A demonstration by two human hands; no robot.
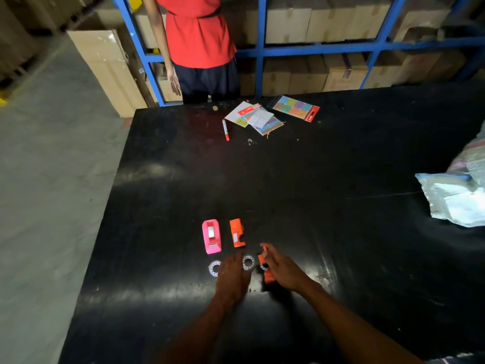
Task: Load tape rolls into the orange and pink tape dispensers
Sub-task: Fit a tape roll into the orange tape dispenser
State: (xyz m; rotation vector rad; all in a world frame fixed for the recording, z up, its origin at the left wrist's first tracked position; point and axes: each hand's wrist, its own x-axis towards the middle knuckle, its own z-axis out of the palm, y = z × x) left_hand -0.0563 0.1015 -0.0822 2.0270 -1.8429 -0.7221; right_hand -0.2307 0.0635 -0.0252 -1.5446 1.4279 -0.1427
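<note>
A pink tape dispenser (211, 236) lies flat on the black table (315, 179), and an orange dispenser (237, 233) lies just right of it. Closer to me are two clear tape rolls, one (214, 268) left of my left hand and one (248, 262) between my hands. My left hand (232, 278) rests palm down between the rolls, holding nothing. A second orange dispenser piece (265, 267) lies under my right hand (282, 269), whose fingers curl around it.
At the table's far edge lie an orange marker (225, 130), loose papers (256, 119) and a pack of coloured sheets (296, 108). A plastic-wrapped bundle (456, 200) sits at the right edge. A person in a red top (196, 35) stands behind the table before blue shelving.
</note>
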